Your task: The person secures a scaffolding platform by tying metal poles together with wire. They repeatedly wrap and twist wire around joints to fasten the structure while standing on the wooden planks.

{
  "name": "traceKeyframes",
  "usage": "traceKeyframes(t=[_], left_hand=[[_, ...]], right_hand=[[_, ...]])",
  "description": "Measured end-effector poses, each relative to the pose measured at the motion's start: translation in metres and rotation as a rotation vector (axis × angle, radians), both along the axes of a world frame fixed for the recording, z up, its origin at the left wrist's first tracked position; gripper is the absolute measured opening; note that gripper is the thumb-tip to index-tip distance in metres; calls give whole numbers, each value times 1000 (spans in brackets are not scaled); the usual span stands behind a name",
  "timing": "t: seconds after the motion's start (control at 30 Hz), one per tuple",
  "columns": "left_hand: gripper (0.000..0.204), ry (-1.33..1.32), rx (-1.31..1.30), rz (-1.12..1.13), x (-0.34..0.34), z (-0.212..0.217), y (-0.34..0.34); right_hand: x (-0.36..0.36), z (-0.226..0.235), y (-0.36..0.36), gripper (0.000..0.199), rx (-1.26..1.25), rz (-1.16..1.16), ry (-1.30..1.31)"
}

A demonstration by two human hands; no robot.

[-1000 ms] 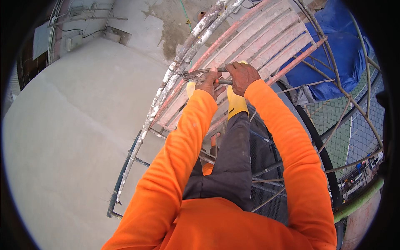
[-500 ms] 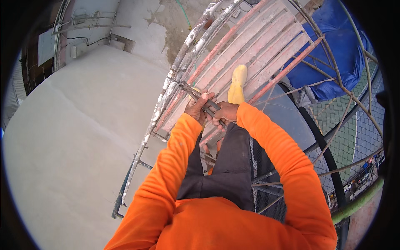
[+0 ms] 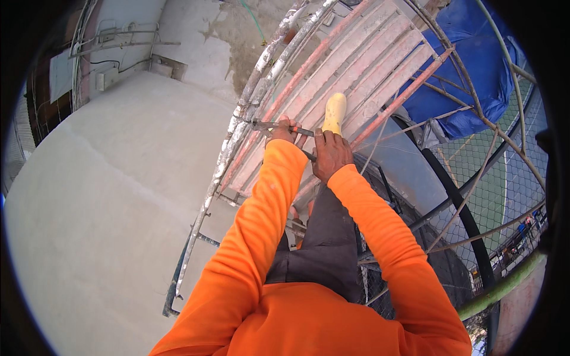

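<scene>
A pair of dark pliers (image 3: pixel 303 131) with long handles, one with an orange-red band, lies across the platform's left side. Their head end points at a joint of paint-splattered pipes (image 3: pixel 242 113), where wire seems to be wrapped; whether the jaws grip it is too small to tell. My left hand (image 3: pixel 284 133) is closed round the pliers close to the head. Over the handle ends my right hand (image 3: pixel 332 155) is closed, back of the hand up, fingers bent; its palm is hidden. Just beyond it stands my yellow boot (image 3: pixel 335 111) on the slatted platform (image 3: pixel 362 77).
Pink-red scaffold rails (image 3: pixel 404 98) edge the platform. A pale concrete surface (image 3: pixel 119 207) spreads to the left, below. On the right are a blue tarp (image 3: pixel 475 71), bent pipes and wire mesh (image 3: pixel 469 231). Part of another person in orange shows below, between my legs.
My right hand has turned back-up and shifted slightly right on the handles, which stand farther apart. My left hand has rolled over and moved up toward the pipe joint.
</scene>
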State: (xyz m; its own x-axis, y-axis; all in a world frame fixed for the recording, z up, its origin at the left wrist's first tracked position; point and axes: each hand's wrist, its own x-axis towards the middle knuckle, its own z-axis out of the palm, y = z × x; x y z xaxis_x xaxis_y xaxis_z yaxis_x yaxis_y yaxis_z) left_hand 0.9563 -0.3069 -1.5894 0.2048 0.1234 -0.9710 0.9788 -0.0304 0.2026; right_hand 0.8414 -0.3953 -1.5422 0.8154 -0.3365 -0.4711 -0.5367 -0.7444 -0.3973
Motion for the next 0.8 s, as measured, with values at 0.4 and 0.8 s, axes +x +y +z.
traceKeyframes(t=[0.4,0.8], left_hand=[[38,-79,-74,-40,-13,-30,30],[35,-6,-419,95,-5,0,45]], right_hand=[[-5,-55,-25,46,1121,-129,470],[6,-21,-33,43,1422,-293,639]])
